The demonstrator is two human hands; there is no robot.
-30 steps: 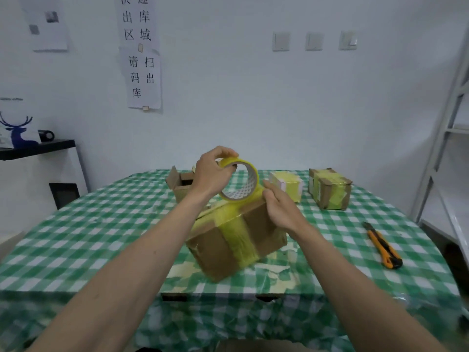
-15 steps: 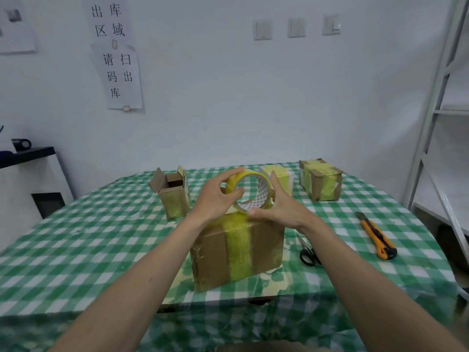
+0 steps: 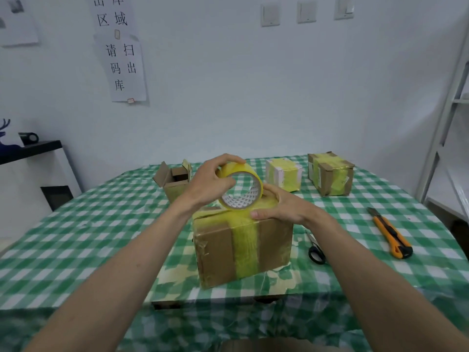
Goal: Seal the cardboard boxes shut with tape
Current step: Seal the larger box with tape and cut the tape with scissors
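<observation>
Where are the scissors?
In the head view, the scissors lie on the checked table, right of the big taped box, left of the orange knife.

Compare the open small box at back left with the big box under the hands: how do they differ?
1. The small box has its flaps up and its inside showing; the big box is closed.
2. The big box carries a yellow tape band over its top and front; the small box's opening is untaped.
3. The big box looks larger and sits nearer, with the right hand on it; nothing touches the small box.

Both are brown cardboard on the checked tablecloth.
</observation>
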